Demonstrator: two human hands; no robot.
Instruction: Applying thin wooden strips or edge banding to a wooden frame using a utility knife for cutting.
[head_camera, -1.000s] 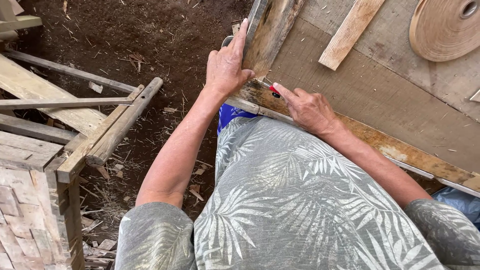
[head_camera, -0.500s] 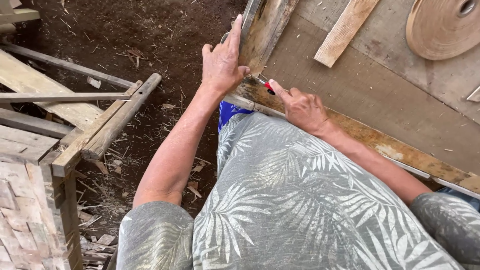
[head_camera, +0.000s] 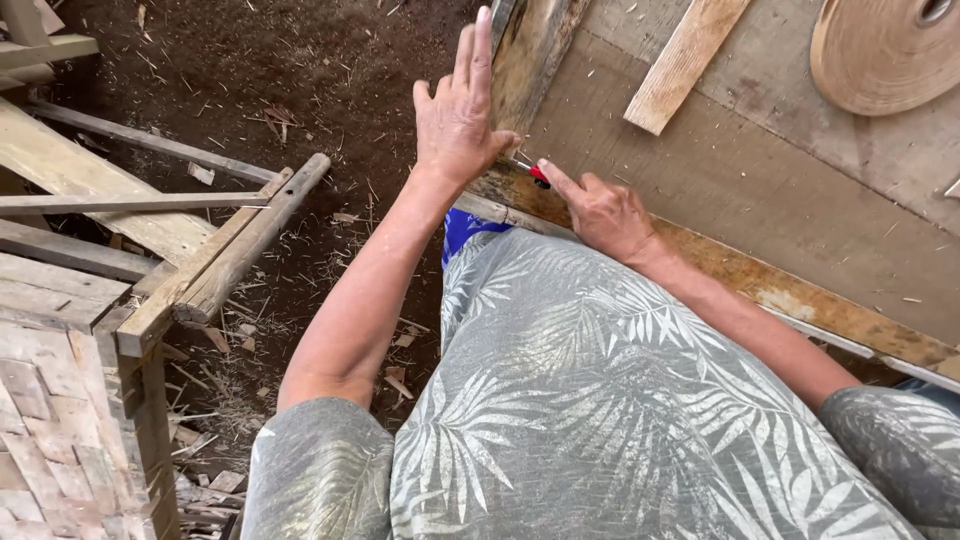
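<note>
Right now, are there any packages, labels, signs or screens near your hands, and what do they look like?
None in view: no package, label, sign or screen.
Left hand: flat against a weathered plank at the board's corner.
Right hand: holds a small red tool on the wooden edge; any marking too small to tell.
Tan roll: round, top right, unmarked.

your right hand (head_camera: 605, 210) covers most of that small red tool (head_camera: 539, 177), round woven disc (head_camera: 885, 50) cut off top right, your thumb tucked behind the board edge (head_camera: 530, 60)
</note>
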